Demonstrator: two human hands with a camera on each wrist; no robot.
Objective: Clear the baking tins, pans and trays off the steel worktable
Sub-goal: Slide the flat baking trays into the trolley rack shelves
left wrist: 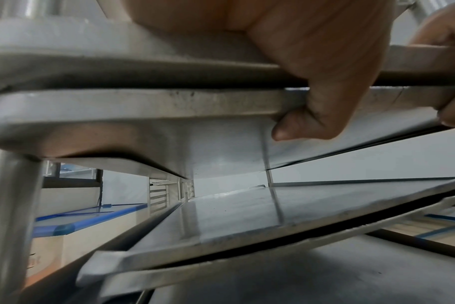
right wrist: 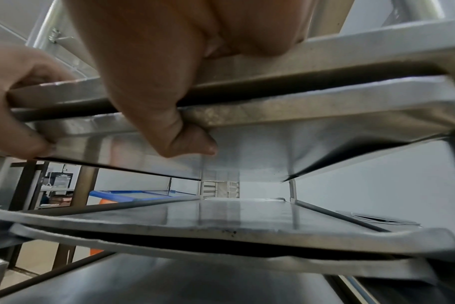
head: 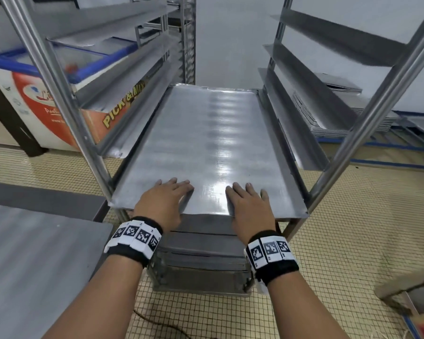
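Observation:
A large flat steel baking tray (head: 206,143) lies on the side rails of a tall steel rack (head: 66,106), its near edge sticking out toward me. My left hand (head: 167,199) and right hand (head: 247,201) grip that near edge, fingers flat on top. In the left wrist view the left thumb (left wrist: 312,115) curls under the tray's rim (left wrist: 143,102). The right wrist view shows the right thumb (right wrist: 185,139) hooked under the rim (right wrist: 325,111) the same way. A second metal edge lies right above this rim in both wrist views.
More trays (head: 201,265) sit on the rack levels below, the nearest one (left wrist: 273,216) just under my thumbs. The steel worktable (head: 34,265) is at lower left. A chest freezer (head: 34,94) stands left of the rack, and stacked trays (head: 340,118) lie at the right.

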